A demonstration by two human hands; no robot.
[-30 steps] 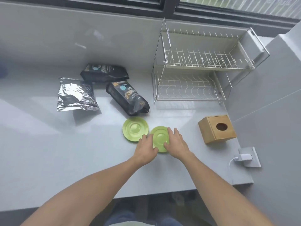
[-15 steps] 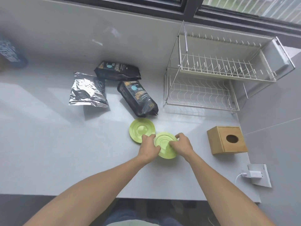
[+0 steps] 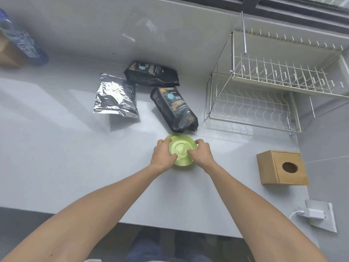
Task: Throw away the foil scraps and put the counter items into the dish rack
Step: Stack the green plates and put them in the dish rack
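From the head camera, the one view here, the two small round green plastic saucers that lay side by side on the pale grey worktop (image 3: 56, 148) a second ago now sit one on top of the other: the right one has been carried left and set onto its neighbour. The stacked green saucers (image 3: 181, 148) lie just in front of the nearer black foil coffee bag (image 3: 174, 108), whose bottom corner almost touches the far rim. The left hand (image 3: 163, 153) curls round the left edge, thumb on top of the rim and fingers tucked under, pinching it. The right hand (image 3: 201, 152) does the same on the right edge, fingertip resting on the upper face. Whether the stack is lifted or resting on the worktop cannot be told.

This stacking likely means both saucers will travel as one load, halving the trips to the two-tier white wire dish rack (image 3: 264, 95), which stands empty to the right by the wall, well apart from the hands.

The crumpled silver foil pouch (image 3: 115, 97) lies untouched to the left, touching the second black foil coffee bag (image 3: 151, 73) by the back wall, so the throwing-away appears not yet done. A square wooden tissue box (image 3: 282, 167) sits to the right, between the saucers and the side wall.
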